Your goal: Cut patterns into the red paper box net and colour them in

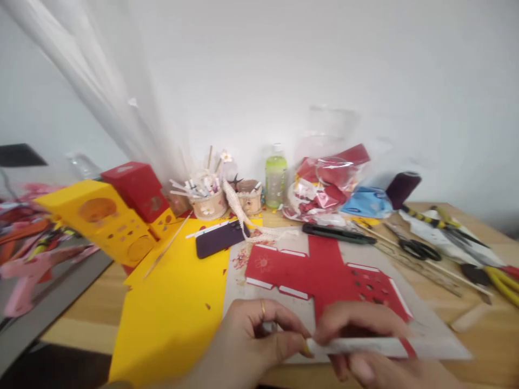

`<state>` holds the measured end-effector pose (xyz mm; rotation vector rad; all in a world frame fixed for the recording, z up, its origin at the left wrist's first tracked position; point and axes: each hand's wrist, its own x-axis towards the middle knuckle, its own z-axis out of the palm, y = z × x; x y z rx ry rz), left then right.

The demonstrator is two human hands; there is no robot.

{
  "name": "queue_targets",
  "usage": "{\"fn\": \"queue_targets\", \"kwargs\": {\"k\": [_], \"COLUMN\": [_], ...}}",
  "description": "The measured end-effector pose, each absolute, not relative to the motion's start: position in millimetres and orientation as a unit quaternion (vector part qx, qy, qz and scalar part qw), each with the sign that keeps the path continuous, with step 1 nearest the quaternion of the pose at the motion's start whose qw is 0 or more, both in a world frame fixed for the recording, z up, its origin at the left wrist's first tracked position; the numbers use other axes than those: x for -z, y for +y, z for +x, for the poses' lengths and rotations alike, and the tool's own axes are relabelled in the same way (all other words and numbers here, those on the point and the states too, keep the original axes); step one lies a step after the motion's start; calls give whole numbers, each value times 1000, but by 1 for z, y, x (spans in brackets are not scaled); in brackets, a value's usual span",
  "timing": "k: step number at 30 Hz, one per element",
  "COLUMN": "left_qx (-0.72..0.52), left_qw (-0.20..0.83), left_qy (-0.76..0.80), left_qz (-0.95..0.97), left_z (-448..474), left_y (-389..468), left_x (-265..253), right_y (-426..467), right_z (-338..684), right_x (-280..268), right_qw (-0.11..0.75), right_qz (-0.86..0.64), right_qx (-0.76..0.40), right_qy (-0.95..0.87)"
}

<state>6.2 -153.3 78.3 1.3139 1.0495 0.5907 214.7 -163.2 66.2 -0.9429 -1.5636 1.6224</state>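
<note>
Both hands are at the near edge, over a cross-shaped red card cut-out (324, 259) with white strips along its tabs and small holes on its right arm. Between my hands is a long white strip (368, 347) with a red band near its right end. My left hand (259, 337), a ring on one finger, pinches its yellowish left end. My right hand (365, 321) is closed along its length, fingers above and thumb below. Motion blur hides whether the strip is separate from the card. The grey board (438, 335) lies beneath.
Yellow card (174, 313) and a dark phone (221, 239) lie left. Yellow (113, 216) and red (133, 186) card boxes stand behind. A cutter knife (338, 233), scissors (417, 248) and pliers (503, 283) lie right. A green bottle (275, 178) stands at the back.
</note>
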Motion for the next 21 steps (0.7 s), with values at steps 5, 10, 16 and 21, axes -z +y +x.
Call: {"fn": "queue_targets", "kwargs": {"k": [5, 10, 16, 21], "left_qx": [-236, -168, -113, -72], "left_qw": [565, 303, 130, 58], "left_qy": [401, 360, 202, 123], "left_qz": [682, 866, 964, 988], "left_z": [40, 68, 148, 234], "left_y": [-126, -82, -26, 13], "left_x": [-76, -84, -86, -76], "right_y": [-127, -94, -78, -63], "right_z": [278, 382, 458, 481], "right_x": [-81, -103, -83, -56], "right_qw": [461, 508, 353, 297], "right_qz": [-566, -667, -759, -741], "right_qx": [-355, -172, -122, -99], "right_qy": [-584, -517, -533, -594]}}
